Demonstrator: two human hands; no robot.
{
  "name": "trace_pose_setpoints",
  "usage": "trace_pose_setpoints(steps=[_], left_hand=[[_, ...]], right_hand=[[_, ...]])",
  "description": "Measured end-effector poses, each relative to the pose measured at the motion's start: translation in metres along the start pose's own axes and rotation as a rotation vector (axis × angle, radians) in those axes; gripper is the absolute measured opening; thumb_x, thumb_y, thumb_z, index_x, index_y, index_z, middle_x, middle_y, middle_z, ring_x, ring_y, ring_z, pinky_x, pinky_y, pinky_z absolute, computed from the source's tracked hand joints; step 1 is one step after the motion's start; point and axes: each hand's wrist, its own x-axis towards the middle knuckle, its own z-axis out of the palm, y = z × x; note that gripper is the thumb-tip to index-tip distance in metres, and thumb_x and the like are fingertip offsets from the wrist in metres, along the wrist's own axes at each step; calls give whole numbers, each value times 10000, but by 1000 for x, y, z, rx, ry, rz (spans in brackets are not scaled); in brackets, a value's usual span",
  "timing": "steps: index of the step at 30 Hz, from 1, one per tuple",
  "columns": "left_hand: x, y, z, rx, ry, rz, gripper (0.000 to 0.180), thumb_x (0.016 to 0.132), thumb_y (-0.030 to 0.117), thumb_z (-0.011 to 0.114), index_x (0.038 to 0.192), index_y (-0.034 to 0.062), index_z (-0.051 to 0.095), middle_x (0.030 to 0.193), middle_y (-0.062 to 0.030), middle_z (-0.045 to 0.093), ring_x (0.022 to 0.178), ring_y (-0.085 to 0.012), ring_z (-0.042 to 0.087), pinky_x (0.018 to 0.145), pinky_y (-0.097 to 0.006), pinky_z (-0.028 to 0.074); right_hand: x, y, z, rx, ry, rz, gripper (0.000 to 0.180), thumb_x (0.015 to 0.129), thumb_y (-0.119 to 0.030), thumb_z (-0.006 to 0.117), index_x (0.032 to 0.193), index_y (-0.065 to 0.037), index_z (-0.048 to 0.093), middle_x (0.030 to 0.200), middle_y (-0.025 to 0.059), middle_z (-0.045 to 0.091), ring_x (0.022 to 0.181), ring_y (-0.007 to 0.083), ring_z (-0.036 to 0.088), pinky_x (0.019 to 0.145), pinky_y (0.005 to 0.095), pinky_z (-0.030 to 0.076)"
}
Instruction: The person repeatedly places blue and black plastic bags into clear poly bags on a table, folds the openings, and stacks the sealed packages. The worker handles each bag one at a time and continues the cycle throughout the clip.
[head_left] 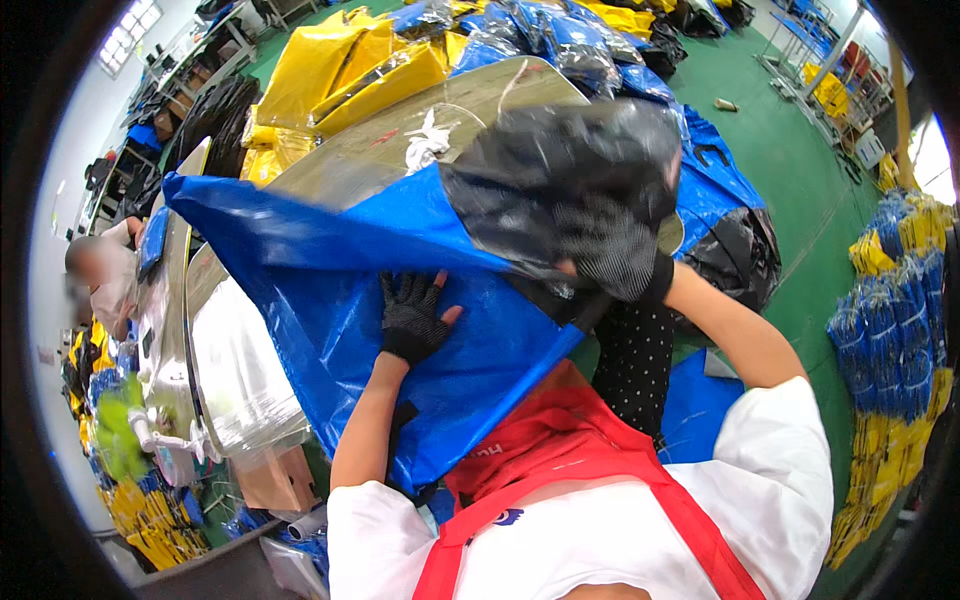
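Note:
A large blue and black plastic sheet or bag (450, 410) lies across the table in front of me, partly folded over. My left hand (415, 318), in a dark fingertipless glove, rests flat on its blue part with the fingers spread. At its black end, my right hand (618, 258), gloved the same way, is closed on the plastic. Motion blurs the raised black part and partly hides the right fingers. A white crumpled cloth or tied strip (428, 142) sits on the table beyond the fold.
The worn table (340, 165) holds yellow plastic bundles (345, 75) at its far side, beside blue ones (560, 45). A blue and black bundle (735, 230) stands right. Stacked blue and yellow packs (895, 330) line the right side. Another person (105, 270) is at far left.

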Motion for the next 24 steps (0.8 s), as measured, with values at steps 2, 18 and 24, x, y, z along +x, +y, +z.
trace_pose_setpoints(steps=[2,18,24], left_hand=[[-30,-32,18,-14,-102,-39,607,851,507,506,1303,103,472,1344,-194,444,1269,-389,359,1089,-516,187],[-258,-185,10,-1569,151,-858,689,889,536,367,1372,48,311,1376,-232,379,1234,-392,390,1045,-517,292],[-172,-232,-115,-2430,-187,-781,1018,714,851,289,1331,46,384,1262,-201,498,1211,-362,425,1054,-544,255]], right_hand=[[-63,15,49,510,-324,158,441,872,-338,546,1261,-132,538,1333,148,468,1257,346,388,1058,403,303],[60,-158,93,308,-660,-301,458,810,-345,593,1259,-314,505,1429,-8,394,1371,351,232,997,741,100],[64,-135,67,245,-906,-455,401,822,-469,542,1191,-318,581,1456,-8,344,1385,343,187,1013,722,101]])
